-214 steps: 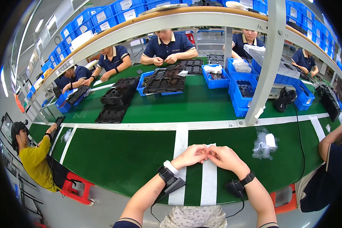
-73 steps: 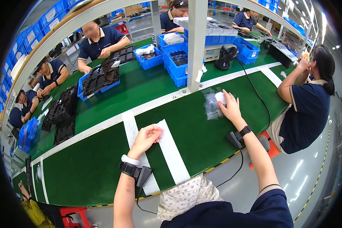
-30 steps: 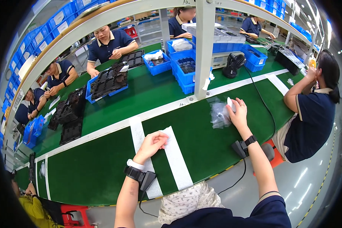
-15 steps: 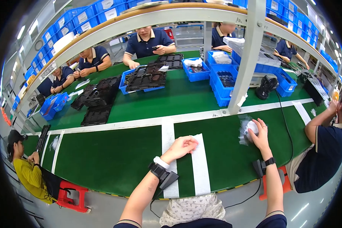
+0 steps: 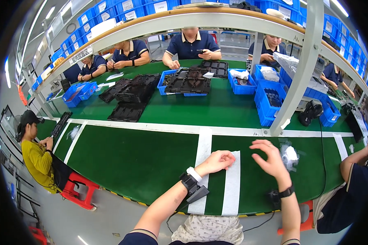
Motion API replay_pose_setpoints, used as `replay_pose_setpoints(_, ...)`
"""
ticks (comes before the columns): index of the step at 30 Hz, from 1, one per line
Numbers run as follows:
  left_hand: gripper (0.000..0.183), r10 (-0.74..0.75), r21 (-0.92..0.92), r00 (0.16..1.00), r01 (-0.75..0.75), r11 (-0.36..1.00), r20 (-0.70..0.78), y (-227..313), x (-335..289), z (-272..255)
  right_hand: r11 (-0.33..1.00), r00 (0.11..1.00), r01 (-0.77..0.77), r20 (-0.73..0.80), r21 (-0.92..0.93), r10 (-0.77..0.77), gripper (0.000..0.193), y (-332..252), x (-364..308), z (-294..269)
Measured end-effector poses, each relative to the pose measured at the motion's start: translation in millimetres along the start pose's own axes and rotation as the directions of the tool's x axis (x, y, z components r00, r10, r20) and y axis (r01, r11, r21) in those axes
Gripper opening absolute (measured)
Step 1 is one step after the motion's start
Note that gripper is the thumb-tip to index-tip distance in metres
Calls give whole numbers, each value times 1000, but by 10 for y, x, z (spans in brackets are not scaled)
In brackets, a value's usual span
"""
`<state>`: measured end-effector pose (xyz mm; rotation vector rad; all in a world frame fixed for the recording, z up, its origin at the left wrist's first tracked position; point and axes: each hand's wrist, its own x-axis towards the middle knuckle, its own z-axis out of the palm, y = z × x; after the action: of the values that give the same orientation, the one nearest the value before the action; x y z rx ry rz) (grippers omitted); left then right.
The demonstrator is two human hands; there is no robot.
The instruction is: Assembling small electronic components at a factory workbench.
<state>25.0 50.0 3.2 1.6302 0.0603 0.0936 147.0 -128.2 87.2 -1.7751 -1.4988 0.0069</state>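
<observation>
My left hand rests at the far end of a white strip on the green tabletop. Its fingers are curled together, and whatever they may hold is hidden. To its right, my right hand is raised over the green surface, with nothing in it and thumb and fingers apart. Just beyond that hand on the right lies a small white bundle on crumpled clear plastic. A second white strip runs under my left wrist. Both wrists wear black bands, the left one with a white band too.
A white-grey shelf post stands beyond my right hand. Behind the white line are blue bins, stacked black trays and a small black fan whose cable crosses the right side. Co-workers sit across and at both sides.
My right hand has come off the white bundle and moved left, nearer my left hand. The left hand stays by the strip's end. The view has turned, shifting the scene to the right.
</observation>
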Motion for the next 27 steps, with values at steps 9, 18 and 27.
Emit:
replay_pose_setpoints(9, 15, 8, 47, 1000, -7, 999, -28, 57, 3, 48, 988, 994, 26, -108, 154, -9, 11, 210, 62, 551)
replay_pose_setpoints(18, 14, 25, 28, 1000, -25, 999, -15, 72, -19, 92, 996, 996, 53, -74, 71, -48, 8, 137, 8, 540)
replay_pose_setpoints(27, 12, 56, 18, 997, -55, 998, -48, 125, -29, 120, 996, 998, 39, -58, 83, -34, 9, 110, 18, 497)
